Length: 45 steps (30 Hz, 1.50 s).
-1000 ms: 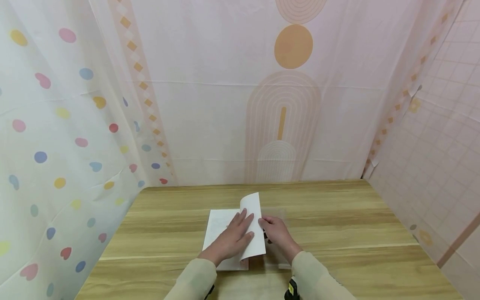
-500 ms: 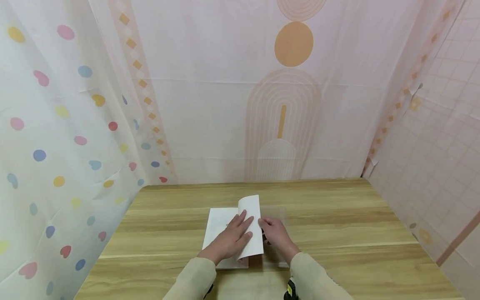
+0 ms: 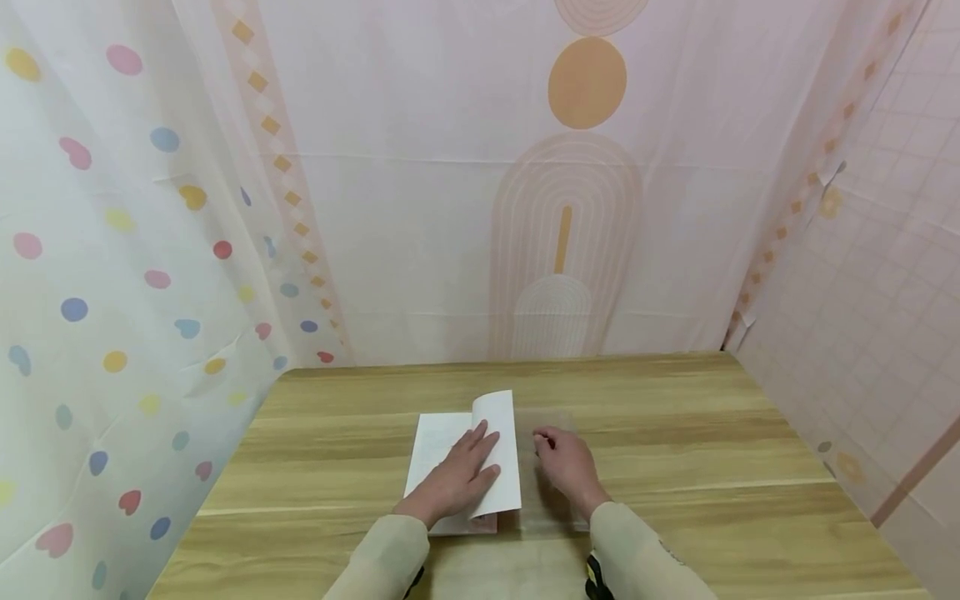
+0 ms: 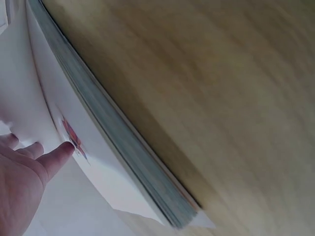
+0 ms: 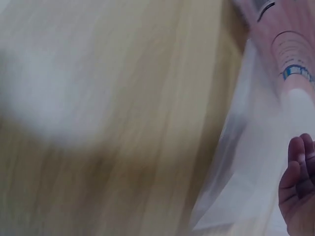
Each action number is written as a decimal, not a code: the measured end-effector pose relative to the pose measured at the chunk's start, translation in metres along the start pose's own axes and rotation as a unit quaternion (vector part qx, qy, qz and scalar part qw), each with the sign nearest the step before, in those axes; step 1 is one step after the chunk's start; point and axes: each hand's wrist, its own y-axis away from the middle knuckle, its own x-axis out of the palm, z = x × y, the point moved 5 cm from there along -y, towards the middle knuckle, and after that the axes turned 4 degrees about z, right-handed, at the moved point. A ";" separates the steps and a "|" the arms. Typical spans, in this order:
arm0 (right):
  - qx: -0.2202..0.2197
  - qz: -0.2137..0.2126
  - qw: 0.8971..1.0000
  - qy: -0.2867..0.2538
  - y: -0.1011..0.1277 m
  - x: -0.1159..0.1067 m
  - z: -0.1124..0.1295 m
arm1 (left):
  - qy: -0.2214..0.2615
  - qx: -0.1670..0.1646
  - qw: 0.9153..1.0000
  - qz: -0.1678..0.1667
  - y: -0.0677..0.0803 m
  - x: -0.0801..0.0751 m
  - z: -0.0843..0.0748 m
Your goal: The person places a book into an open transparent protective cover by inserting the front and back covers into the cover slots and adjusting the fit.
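Note:
A book [image 4: 123, 142] lies on the table, its block of page edges showing in the left wrist view. Over its right side stands a raised white leaf [image 3: 498, 467], curved at the top. My left hand [image 3: 457, 479] rests on that leaf with fingers spread, thumb near a small red print on the page below. To the right lies a clear plastic sheet [image 3: 534, 500]. My right hand [image 3: 570, 467] hovers over it, fingers loosely curled, apart from the leaf. A pink printed cover [image 5: 290, 54] bends upward beside that hand in the right wrist view.
The wood-grained table [image 3: 675, 450] extends around the book on all sides. A patterned curtain [image 3: 405, 250] hangs behind its far edge, with a dotted one [image 3: 135, 333] at the left and a checked one [image 3: 885, 333] at the right.
My right hand has let go near the leaf's right edge and moved a little to the right over the clear sheet. The left hand and the leaf have shifted slightly left.

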 end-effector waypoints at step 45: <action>-0.128 0.086 0.955 0.254 0.012 0.023 -0.010 | -0.172 -0.033 0.984 0.013 -0.008 0.007 -0.012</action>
